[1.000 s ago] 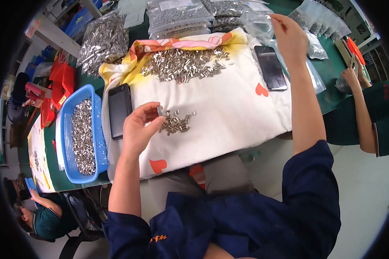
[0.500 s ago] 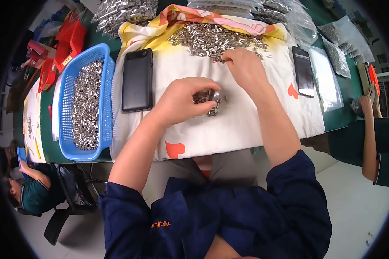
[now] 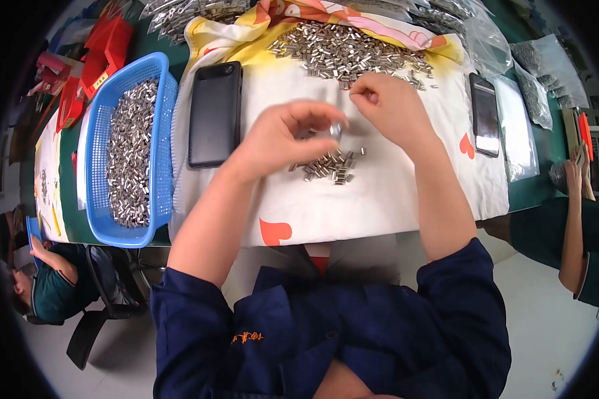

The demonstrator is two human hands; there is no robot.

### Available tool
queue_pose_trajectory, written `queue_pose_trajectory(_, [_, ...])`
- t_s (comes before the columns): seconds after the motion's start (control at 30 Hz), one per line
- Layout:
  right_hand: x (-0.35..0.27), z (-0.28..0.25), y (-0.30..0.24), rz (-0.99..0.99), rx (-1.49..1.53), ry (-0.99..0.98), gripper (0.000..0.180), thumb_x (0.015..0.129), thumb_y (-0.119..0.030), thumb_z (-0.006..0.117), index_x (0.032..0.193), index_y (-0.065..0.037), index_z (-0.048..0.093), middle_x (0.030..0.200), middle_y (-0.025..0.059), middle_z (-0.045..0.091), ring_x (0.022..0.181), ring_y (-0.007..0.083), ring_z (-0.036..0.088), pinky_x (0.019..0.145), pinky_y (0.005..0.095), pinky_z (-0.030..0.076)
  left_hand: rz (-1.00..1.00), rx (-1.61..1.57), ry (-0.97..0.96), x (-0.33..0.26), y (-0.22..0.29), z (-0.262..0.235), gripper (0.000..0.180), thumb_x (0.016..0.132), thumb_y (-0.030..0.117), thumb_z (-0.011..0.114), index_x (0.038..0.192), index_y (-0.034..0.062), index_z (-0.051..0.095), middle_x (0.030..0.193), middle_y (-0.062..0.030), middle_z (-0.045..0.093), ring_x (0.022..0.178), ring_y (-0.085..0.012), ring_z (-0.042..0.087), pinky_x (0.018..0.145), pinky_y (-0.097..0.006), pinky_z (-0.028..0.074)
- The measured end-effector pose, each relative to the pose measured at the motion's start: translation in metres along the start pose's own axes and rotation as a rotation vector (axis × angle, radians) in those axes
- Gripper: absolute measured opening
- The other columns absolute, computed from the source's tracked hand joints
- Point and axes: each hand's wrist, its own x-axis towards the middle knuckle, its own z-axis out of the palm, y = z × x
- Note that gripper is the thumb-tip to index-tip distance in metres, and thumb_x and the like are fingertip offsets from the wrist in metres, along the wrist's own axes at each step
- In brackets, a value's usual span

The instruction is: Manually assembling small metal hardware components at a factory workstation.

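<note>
See the left hand (image 3: pixel 279 136) lifted slightly off the small cluster of metal cylinders (image 3: pixel 334 166), leaving more of that cluster uncovered than half a second ago. Find the cluster lying loose on the white cloth (image 3: pixel 379 206), with the large heap of cylinders (image 3: pixel 339 53) at 12 o'clock and, well apart at 9 o'clock, the blue basket (image 3: pixel 164 120) filled with similar metal pieces. In the left grip, note fingers and thumb curved around, apparently pinching, a clear shiny piece (image 3: pixel 337 131), too blurred to name. At 1 to 2 o'clock from the cluster, note the right hand (image 3: pixel 394 110), drawn back a little from the near edge of the heap. Describe the right grip as curled in toward the thumb; cannot tell whether pressed together or pinching a cylinder. For the work in hand, take this as a likely moment between contacts: just clear of the heap on the right, just above the cluster on the left. Judge far from finished, given so large a heap beside so small a cluster.
</note>
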Motion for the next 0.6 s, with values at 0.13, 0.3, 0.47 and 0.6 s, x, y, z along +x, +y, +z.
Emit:
queue_pose_trajectory(0.13, [-0.004,-0.004,-0.015,-0.023,0.463,0.005,0.008,0.072,-0.007,0.060,0.079,-0.002,0.060,0.071,0.0007,0.060,0.064,0.0076,0.052,0.061,0.0214,0.043,0.038,-0.225,0.171,0.005,-0.006,-0.005,0.032,0.075,-0.002,0.060,0.106,0.0018,0.053,0.097,-0.0030,0.058,0.084,-0.0073,0.055,0.074,-0.020,0.045])
queue_pose_trajectory(0.3, [-0.009,0.002,-0.017,-0.079,0.574,-0.040,0.008,0.072,-0.006,0.059,0.079,-0.002,0.060,0.071,0.0017,0.060,0.063,0.0086,0.053,0.059,0.0222,0.044,-0.006,-0.263,0.251,0.005,-0.005,0.002,0.034,0.075,-0.002,0.061,0.108,0.0007,0.053,0.095,-0.0047,0.059,0.084,-0.0090,0.056,0.073,-0.021,0.046])
queue_pose_trajectory(0.47, [-0.010,0.006,-0.023,-0.070,0.459,-0.021,0.007,0.071,-0.005,0.059,0.077,-0.003,0.061,0.070,0.0032,0.060,0.064,0.0110,0.055,0.058,0.0236,0.044,-0.031,-0.236,0.256,0.004,-0.009,-0.002,0.033,0.075,-0.002,0.061,0.107,0.0004,0.054,0.092,-0.0053,0.060,0.082,-0.0090,0.057,0.073,-0.021,0.047])
queue_pose_trajectory(0.6, [-0.013,0.012,-0.022,-0.240,0.243,0.090,0.007,0.071,-0.005,0.058,0.077,-0.002,0.060,0.069,0.0051,0.060,0.064,0.0141,0.058,0.058,0.0258,0.046,-0.055,-0.070,0.314,0.005,-0.008,0.001,0.031,0.075,-0.002,0.061,0.106,0.0003,0.056,0.088,-0.0047,0.061,0.080,-0.0080,0.057,0.072,-0.020,0.047])
